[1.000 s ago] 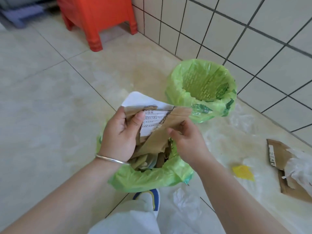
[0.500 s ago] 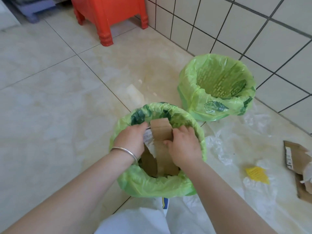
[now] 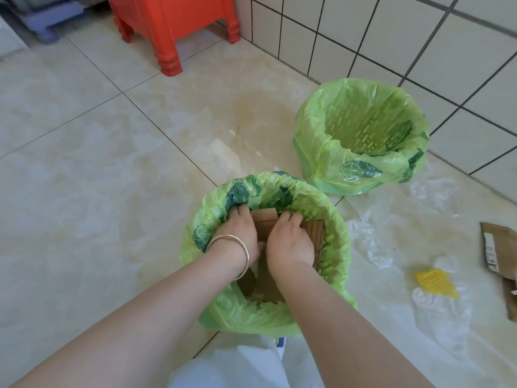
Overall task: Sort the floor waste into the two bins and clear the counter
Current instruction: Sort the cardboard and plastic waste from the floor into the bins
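Pressing down inside the near bin, the left hand and right hand curl their fingers over folded cardboard there. Beyond that bin stands the second bin; plastic wrap lies right of it.

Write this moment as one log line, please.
both hands pressing cardboard into near bin | far bin empty-looking | floor litter remains

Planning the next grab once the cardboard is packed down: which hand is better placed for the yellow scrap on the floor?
Right, probably. The yellow scrap lies on the right hand's side of the near bin; the left hand would have to cross over.
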`<action>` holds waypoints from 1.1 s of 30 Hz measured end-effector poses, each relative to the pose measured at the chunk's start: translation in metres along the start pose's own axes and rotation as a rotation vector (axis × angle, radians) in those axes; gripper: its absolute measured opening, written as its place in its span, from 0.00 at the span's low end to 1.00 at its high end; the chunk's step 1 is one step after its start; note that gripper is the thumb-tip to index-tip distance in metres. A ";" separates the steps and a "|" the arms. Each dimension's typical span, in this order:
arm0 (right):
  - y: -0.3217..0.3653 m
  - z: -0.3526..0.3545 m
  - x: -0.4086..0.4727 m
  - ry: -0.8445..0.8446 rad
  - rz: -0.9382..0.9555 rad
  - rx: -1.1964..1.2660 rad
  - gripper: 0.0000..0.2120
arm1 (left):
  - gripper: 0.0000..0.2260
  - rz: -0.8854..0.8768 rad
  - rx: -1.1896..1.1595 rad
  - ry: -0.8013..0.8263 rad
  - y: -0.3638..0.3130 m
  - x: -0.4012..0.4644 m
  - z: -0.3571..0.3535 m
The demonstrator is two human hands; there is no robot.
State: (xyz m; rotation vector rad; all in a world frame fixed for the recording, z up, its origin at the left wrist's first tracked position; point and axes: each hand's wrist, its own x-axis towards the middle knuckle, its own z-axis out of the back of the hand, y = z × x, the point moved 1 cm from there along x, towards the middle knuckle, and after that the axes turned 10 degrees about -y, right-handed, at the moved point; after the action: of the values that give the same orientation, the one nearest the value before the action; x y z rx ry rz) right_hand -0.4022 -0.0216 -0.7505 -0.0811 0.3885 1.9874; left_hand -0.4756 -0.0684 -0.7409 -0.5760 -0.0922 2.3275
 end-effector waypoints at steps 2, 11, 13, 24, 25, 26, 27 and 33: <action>-0.003 0.008 0.000 -0.005 0.001 0.040 0.16 | 0.37 -0.090 0.130 -0.078 -0.003 -0.010 0.007; -0.062 0.075 -0.032 -0.109 0.082 0.310 0.14 | 0.20 -0.461 0.346 -0.233 -0.080 -0.056 0.040; -0.091 0.093 -0.042 -0.149 0.009 0.376 0.13 | 0.17 -0.545 0.330 -0.238 -0.109 -0.066 0.042; -0.302 0.148 -0.101 -0.281 -0.404 0.464 0.12 | 0.15 -0.860 0.061 -0.031 -0.299 -0.143 -0.045; -0.319 0.145 -0.105 -0.284 -0.446 0.485 0.11 | 0.15 -0.865 0.046 -0.007 -0.311 -0.149 -0.057; -0.334 0.141 -0.108 -0.286 -0.485 0.507 0.11 | 0.15 -0.873 0.033 0.013 -0.323 -0.153 -0.070; -0.348 0.136 -0.111 -0.290 -0.521 0.532 0.12 | 0.16 -0.879 0.022 0.033 -0.333 -0.158 -0.082; -0.405 0.090 -0.111 -0.276 -0.704 0.708 0.11 | 0.17 -0.834 -0.003 0.169 -0.364 -0.158 -0.151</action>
State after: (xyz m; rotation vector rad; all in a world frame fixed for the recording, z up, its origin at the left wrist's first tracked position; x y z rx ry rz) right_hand 0.0175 0.0666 -0.7352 0.4432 0.7400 1.0711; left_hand -0.0776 0.0779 -0.7343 -0.5883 -0.2115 1.4671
